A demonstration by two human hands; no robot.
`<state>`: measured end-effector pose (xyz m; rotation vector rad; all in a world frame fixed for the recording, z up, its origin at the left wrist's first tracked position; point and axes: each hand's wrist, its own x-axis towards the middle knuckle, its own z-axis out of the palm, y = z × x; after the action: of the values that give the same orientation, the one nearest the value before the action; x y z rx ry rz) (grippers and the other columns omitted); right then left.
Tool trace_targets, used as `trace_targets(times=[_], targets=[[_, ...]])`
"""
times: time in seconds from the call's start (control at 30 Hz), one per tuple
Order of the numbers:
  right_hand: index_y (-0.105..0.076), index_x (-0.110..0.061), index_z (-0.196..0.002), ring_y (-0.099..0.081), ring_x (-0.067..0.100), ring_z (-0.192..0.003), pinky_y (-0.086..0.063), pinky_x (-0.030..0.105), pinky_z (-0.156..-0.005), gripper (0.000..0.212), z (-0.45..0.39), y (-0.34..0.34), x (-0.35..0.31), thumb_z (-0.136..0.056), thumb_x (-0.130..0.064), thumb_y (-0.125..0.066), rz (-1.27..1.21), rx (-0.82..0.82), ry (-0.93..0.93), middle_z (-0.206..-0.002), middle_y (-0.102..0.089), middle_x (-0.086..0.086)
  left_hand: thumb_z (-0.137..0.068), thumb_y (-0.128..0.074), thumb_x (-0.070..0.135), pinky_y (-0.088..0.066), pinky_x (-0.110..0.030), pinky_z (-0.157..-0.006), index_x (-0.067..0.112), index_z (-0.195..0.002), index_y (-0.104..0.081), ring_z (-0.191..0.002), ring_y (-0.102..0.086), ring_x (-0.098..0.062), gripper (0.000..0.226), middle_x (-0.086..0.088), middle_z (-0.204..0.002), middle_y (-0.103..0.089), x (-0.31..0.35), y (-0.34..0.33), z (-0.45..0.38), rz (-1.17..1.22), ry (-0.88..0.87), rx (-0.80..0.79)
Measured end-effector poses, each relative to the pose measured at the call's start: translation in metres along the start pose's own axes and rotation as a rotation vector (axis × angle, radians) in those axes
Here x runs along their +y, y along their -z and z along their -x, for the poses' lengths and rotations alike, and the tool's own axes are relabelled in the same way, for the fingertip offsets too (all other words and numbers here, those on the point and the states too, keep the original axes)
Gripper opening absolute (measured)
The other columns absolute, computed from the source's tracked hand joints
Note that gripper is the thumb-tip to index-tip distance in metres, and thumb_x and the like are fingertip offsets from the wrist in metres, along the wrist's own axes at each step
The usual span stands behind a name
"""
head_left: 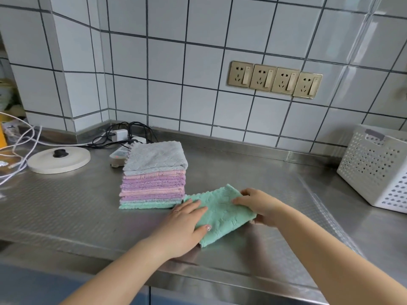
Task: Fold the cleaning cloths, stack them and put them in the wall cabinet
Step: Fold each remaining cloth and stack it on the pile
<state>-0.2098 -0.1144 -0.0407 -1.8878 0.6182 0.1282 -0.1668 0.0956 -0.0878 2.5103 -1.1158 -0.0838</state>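
One cloth stack (153, 177), one loose green cloth (222, 214), four wall sockets (274, 79), one basket (374, 166), two hands.

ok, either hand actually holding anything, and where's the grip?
Right hand grips the green cloth at its right edge; left hand only presses flat on it.

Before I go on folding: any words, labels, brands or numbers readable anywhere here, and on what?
None can be read.
Power strip behind the stack: has markings, too blurred.
Basket: grey tag on the rim, no legible text.
Sockets: no visible lettering.
Green cloth: no label showing.
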Motion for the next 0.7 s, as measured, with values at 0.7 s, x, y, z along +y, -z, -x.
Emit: trace_targets(times=[0.7], targets=[[-0.06,-0.009,-0.102,-0.069,0.019,-0.071,-0.057,0.027,-0.058,0.014,0.03,-0.011,-0.15,-0.092,-0.016,-0.053,-0.605,-0.064,0.303,-0.092,-0.071,0.008,-0.091,-0.052,0.001,-0.053,-0.04,-0.086,0.03,-0.138,-0.042,-0.104,-0.062,-0.023,0.056,-0.012,-0.121,-0.061,-0.031,0.168,-0.028,1.313,0.116,0.332]])
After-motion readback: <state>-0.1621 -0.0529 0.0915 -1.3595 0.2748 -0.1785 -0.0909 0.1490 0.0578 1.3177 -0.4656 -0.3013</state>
